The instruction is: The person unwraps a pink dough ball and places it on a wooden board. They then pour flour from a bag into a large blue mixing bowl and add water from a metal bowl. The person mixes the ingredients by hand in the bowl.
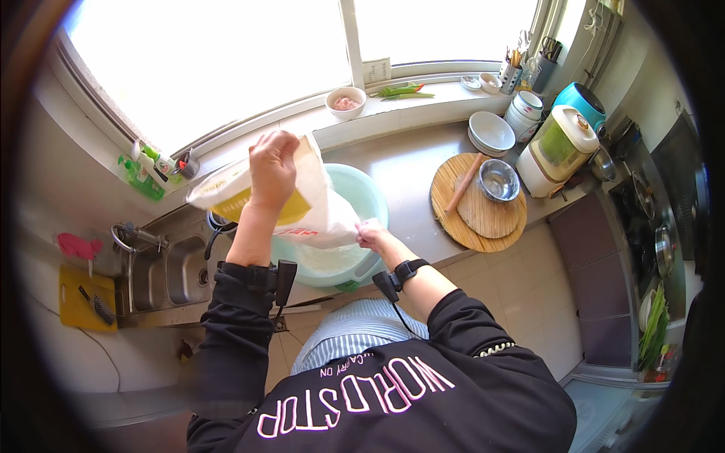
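Observation:
A large white sack (325, 209) with yellow printing is tilted over a pale green plastic basin (374, 198), its lower end towards the right. Up at the sack's raised side, my left hand (273, 161) grips it in a fist. My right hand (376, 235) pinches the sack's lower right edge, above the basin's rim. White powder, seemingly flour, (328, 259) lies in the basin. The sack hides much of the basin's inside, and its mouth cannot be made out clearly.
Round slatted boards (442, 198) carry a wooden rolling pin (465, 182) and a metal bowl (498, 180) on the right. Stacked bowls (491, 133) stand behind. A double sink (187, 266) is at left, near a knife (97, 306) on a yellow cutting board (73, 289). A meat bowl (346, 103) sits on the sill.

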### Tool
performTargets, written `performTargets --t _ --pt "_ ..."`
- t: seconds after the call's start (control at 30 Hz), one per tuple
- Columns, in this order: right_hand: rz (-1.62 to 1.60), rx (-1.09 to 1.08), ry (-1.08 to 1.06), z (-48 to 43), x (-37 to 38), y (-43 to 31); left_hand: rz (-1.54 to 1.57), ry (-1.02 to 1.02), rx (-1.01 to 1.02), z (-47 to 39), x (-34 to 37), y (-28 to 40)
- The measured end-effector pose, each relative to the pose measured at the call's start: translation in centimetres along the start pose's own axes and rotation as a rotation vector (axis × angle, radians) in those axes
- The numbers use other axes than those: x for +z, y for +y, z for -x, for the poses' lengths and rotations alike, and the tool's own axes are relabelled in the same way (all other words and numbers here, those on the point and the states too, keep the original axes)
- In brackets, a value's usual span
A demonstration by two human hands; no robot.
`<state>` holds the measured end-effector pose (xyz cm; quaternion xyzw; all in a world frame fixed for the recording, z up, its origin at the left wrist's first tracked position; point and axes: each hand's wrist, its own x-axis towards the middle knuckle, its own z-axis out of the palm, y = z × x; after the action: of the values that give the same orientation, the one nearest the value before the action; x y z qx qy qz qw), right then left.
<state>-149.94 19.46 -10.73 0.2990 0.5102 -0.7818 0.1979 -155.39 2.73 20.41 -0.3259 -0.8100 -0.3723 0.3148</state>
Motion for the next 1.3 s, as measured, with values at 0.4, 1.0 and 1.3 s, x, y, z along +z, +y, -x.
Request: performTargets --t 0.4,1.0,1.3 --pt "0.618 -1.056 -0.314 9.2 6.4 -9.6 -0.090 -0.097 0.117 0.6 1.2 0.5" --pt "-0.011 -0.673 -0.395 14.5 5.4 -16.9 -0.169 0.540 -0.029 4.1 -4.0 -5.6" --pt "0.011 -0.755 -0.471 12.0 0.1 -20.7 0.785 0.049 -0.787 12.0 -4.4 -19.6"
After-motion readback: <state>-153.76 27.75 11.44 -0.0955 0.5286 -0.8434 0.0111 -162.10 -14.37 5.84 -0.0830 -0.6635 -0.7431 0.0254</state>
